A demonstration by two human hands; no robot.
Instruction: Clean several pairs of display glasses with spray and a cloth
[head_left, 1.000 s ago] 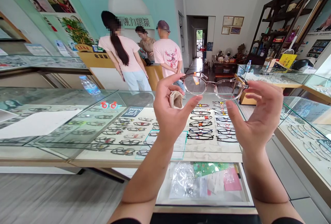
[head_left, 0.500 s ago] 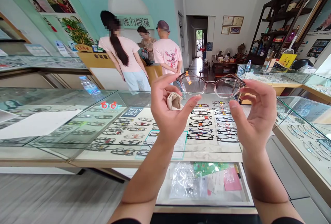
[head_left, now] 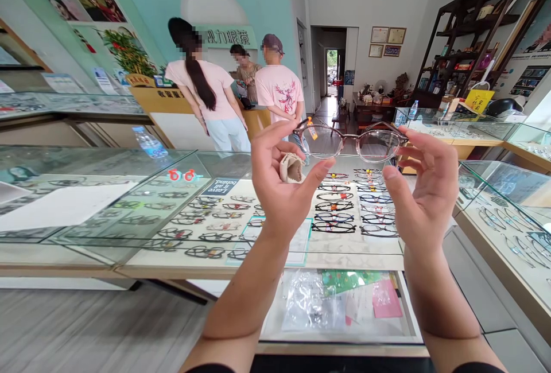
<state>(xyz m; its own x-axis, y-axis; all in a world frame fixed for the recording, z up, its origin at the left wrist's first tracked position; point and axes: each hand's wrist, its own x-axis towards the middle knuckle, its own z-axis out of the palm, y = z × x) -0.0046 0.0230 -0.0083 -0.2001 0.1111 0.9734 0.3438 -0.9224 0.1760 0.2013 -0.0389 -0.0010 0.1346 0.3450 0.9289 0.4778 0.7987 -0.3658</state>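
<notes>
A pair of eyeglasses with a dark upper rim and clear lenses is raised above the glass display case. My left hand grips its left end near a small orange tag. Tucked in the curled fingers of that same hand is a rolled beige cloth. My right hand is closed on the right end of the frame, with the thumb below it. Both palms face inward, and the glasses span the gap between them.
Rows of eyeglasses lie inside the display case. Below, an open drawer holds plastic bags and a pink card. A water bottle and white paper rest on the left glass. Several people stand beyond at a counter.
</notes>
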